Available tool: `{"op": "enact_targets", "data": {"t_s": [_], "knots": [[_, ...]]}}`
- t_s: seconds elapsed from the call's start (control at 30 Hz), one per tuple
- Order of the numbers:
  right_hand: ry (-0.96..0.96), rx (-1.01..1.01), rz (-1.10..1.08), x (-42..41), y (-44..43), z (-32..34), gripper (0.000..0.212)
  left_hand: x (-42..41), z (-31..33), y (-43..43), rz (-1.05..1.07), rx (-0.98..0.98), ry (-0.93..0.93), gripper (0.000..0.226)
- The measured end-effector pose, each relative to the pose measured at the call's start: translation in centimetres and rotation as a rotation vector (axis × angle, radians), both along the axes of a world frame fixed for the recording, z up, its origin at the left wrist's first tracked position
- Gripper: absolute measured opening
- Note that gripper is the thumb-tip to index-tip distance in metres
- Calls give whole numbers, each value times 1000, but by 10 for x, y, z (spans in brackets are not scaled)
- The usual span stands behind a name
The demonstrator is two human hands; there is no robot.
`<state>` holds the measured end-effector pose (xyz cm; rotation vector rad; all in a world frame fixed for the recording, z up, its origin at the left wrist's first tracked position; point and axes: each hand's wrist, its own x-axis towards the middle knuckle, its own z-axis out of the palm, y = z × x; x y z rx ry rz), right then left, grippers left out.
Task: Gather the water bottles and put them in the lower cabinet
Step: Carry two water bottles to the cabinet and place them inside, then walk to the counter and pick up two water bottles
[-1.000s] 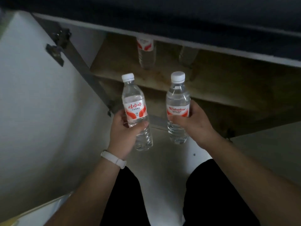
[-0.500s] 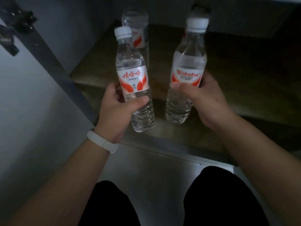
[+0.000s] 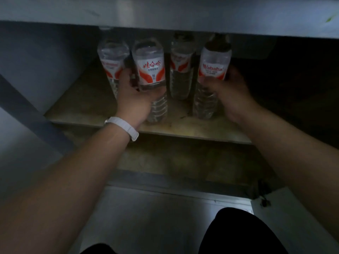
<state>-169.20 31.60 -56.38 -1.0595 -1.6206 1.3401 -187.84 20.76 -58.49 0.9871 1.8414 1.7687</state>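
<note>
Inside the dim lower cabinet, several clear water bottles with red-and-white labels stand on a brown shelf (image 3: 88,110). My left hand (image 3: 134,99) grips one bottle (image 3: 151,70) by its middle, its base at the shelf near the front. My right hand (image 3: 231,90) grips another bottle (image 3: 212,70) the same way. Two more bottles stand behind: one at the far left (image 3: 110,61), one between my hands (image 3: 180,70). The cabinet's top edge hides all the caps.
The open cabinet door (image 3: 16,125) with its grey edge stands at the left. A white countertop front (image 3: 165,13) runs across the top. A lower shelf level (image 3: 183,162) lies beneath. My dark-clothed knees (image 3: 238,233) are at the bottom, above a pale floor.
Both hands have pushed their bottles forward into the cabinet, from in front of the opening onto the shelf beside the two standing bottles. The view has dropped and moved closer.
</note>
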Motion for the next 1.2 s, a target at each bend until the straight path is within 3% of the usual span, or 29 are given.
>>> {"op": "enact_targets", "data": {"t_s": [0.23,0.6,0.77,0.97,1.1,1.2], "knots": [[30,-10,-24,0,33,-14,58,1,-9,19,50,-24,50,76],[-52,52,-12,-2,32,-23,67,-1,-24,14,-52,-57,234,84],[-141,75,-81,7,16,-27,61,-4,-31,3,-94,-31,237,88],[-263,99,-128,25,-10,-35,48,5,-29,-19,-126,-41,259,72],[-470,106,-27,39,-32,-13,44,14,-17,-50,-164,-172,328,64],[-797,254,159,55,-53,19,54,22,6,-82,-208,-321,484,57]]}}
